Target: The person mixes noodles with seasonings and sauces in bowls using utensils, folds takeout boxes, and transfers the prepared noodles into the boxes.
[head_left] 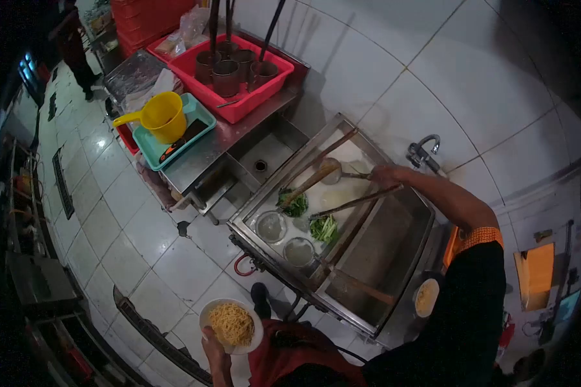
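My left hand (pixel 214 348) grips the rim of a white bowl (pixel 204 316) heaped with yellow noodles (pixel 231 324), held out in front of the cooker. Stretched over the far side of the cooker (pixel 426 222), my right hand (pixel 384 175) is closed around the handle of a ladle (pixel 330 170). The ladle's round head is over the cloudy liquid (pixel 337 195). Around it, long-handled strainer baskets stand in the liquid. Two hold green vegetables (pixel 295 205), (pixel 324 228); two nearer baskets (pixel 271 226), (pixel 299 251) show only cloudy liquid inside.
Another bowl of noodles (pixel 427 298) stands right of the cooker. A tap (pixel 425 151) is on the wall. Left are a sink (pixel 268 145), a red basin (pixel 239 113) with metal cups, and a teal tray (pixel 158 161) with a yellow dipper (pixel 164 117). A person (pixel 77 48) stands far off.
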Tool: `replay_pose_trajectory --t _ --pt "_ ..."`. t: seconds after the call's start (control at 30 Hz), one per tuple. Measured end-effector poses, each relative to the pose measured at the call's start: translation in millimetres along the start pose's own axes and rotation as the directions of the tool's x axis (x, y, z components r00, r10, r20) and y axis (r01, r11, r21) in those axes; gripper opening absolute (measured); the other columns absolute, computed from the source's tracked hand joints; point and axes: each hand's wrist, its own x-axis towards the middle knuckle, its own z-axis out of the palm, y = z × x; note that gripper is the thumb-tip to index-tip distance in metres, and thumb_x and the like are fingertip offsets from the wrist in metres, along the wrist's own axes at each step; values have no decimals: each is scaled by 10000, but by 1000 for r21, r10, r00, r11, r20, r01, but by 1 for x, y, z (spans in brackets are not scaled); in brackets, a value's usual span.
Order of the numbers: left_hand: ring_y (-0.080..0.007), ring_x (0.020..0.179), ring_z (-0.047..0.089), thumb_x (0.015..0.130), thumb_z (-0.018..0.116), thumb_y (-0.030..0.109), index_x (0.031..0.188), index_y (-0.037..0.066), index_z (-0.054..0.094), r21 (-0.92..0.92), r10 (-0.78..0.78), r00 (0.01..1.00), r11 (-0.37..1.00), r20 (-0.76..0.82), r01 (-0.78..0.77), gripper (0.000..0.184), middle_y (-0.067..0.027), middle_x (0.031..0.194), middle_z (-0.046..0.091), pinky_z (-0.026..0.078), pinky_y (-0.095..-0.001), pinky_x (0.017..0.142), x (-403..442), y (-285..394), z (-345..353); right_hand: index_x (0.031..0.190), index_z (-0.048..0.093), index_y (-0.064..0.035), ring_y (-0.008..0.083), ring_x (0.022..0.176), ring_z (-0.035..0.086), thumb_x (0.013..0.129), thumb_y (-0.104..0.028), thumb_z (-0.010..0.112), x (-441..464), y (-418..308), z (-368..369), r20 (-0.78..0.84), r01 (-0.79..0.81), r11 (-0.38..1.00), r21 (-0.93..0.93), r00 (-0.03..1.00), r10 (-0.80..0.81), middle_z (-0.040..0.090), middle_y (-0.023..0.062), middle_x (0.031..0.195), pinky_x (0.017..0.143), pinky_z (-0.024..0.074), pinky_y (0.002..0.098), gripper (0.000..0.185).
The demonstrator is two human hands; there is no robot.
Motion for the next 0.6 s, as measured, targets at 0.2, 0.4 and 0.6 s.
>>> replay_pose_trajectory --t 0.2,0.4,0.6 --pt "-284 993 610 936 405 521 1249 -85 405 2 -81 967 997 243 83 682 -202 1151 557 533 -385 806 10 11 26 1271 459 -1 93 574 461 983 -317 423 -99 -188 -89 526 -595 625 505 786 324 537 35 789 467 395 250 429" --pt "-274 1048 589 898 425 581 1294 -61 375 157 -161 926 981 341 113 756 -196 1215 527 522 -378 841 28 11 30 937 481 -32 92 563 419 983 -310 417 -136 -205 -67 281 -379 142 914 847 452 450 -4 726 452 368 256 290" --pt "-244 1096 561 915 385 578 1334 -49 343 193 -240 833 968 498 163 755 -176 1258 507 490 -356 895 14 13 38 832 430 -49 99 426 358 995 -262 383 -98 -205 -26 284 -87 -456 886 878 384 383 -13 583 364 304 271 273"
